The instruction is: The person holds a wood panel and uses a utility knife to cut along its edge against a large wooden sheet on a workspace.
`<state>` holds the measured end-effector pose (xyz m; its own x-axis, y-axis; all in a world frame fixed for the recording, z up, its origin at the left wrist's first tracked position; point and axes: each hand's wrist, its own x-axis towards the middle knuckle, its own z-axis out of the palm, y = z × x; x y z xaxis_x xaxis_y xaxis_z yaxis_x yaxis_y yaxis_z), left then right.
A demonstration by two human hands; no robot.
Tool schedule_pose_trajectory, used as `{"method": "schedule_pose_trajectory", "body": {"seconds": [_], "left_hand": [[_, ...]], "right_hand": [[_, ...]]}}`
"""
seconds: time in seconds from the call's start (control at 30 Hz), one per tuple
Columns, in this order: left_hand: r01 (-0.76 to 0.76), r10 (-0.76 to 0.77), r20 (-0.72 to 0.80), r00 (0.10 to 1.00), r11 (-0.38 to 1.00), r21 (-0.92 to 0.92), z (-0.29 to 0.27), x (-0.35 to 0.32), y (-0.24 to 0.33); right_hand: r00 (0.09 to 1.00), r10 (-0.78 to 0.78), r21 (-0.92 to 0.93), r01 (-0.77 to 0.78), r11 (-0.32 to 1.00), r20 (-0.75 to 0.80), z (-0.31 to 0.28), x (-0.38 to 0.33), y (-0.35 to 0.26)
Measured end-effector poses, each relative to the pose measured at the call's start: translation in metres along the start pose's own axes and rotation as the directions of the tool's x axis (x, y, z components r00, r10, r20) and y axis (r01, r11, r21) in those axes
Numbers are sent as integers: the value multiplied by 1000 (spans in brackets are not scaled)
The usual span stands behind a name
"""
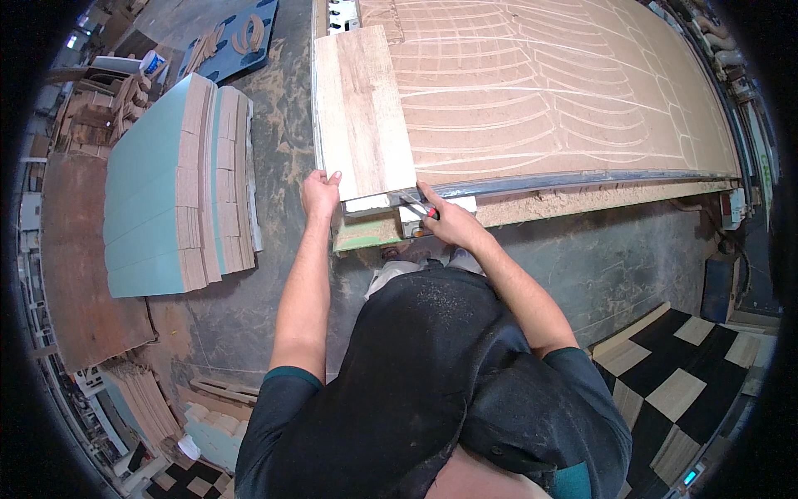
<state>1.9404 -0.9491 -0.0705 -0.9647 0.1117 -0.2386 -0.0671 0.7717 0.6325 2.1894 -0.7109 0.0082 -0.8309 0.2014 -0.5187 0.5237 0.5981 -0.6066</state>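
A light wood-grain board (362, 112) lies on the left end of a large brown sheet (565, 83) cut with curved lines, on a long machine bed. My left hand (320, 193) grips the board's near left corner. My right hand (445, 220) holds a red-handled cutting tool (416, 206), its metal blade lying against the board's near edge. Under the board's edge a white strip and a greenish panel edge (362, 234) stick out.
A stack of teal-faced panels (179, 187) stands on the dusty floor to my left. Brown sheets (83, 258) lie further left. Checkered wood panels (690, 374) lie at the lower right. Curved cut pieces (237, 37) rest on a dark board at the back.
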Motion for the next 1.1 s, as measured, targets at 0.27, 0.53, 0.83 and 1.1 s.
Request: {"method": "schedule_pose_trajectory", "body": {"seconds": [0.27, 0.53, 0.83, 1.1], "left_hand": [[-25, 25, -4, 1000, 1000, 2, -1, -7, 0], [-35, 34, -15, 999, 999, -17, 5, 0, -10], [-14, 16, -17, 1000, 995, 103, -10, -15, 8], [-754, 758, 75, 648, 624, 206, -9, -65, 51]], "right_hand": [[999, -30, -30, 29, 999, -25, 3, -1, 1], [1000, -1, -104, 0, 995, -12, -8, -7, -9], [999, 49, -172, -46, 984, 15, -15, -10, -17], [998, 70, -148, -70, 987, -5, -17, -12, -14]]}}
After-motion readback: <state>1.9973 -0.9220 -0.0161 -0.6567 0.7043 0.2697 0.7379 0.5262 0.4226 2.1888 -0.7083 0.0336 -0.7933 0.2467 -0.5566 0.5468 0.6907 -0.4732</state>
